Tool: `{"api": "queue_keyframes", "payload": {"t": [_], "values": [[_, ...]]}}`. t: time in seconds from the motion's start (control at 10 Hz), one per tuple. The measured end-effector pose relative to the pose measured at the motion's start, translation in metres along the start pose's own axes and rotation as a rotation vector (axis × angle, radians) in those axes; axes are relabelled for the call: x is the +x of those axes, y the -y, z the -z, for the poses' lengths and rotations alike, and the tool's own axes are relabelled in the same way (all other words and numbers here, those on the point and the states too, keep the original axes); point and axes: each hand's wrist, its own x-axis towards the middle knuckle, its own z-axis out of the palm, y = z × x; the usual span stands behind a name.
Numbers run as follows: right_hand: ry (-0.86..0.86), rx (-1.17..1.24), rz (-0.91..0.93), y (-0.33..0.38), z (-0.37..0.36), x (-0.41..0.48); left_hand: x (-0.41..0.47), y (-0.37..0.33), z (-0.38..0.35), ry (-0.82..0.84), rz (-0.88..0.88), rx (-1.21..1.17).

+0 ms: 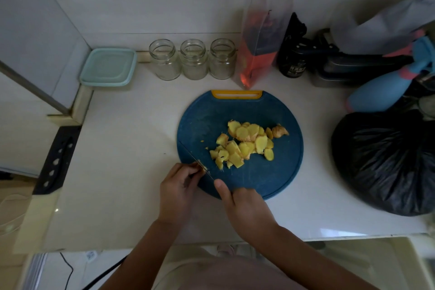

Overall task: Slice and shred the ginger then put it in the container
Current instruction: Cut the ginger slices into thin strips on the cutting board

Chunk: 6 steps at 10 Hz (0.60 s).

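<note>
Your right hand (244, 209) is gripping the thin steel knife (195, 160) by the handle, one finger along the spine. The blade lies across the near-left edge of the round blue plastic cutting board (277, 172). Your left hand (179, 186) curls its fingertips against the blade, can't tell if it's pinching anything. The pile of yellow sliced ginger (244, 146) sits mid-board, just beyond both hands. Behind the board are three open clear glass jars (193, 59) and a lidded teal plastic container (108, 67), contents hidden.
</note>
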Motion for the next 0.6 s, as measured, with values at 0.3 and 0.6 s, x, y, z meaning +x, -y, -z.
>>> {"api": "queue_keyframes", "payload": {"t": [0.3, 0.6], "values": [[0.024, 0.03, -0.017, 0.0037, -0.0017, 0.004, 0.0001, 0.0014, -0.0009, 0.003, 0.001, 0.008], [0.015, -0.039, -0.028, 0.0099, 0.0026, 0.003, -0.0003, 0.0009, -0.004, -0.019, -0.011, 0.034]]}}
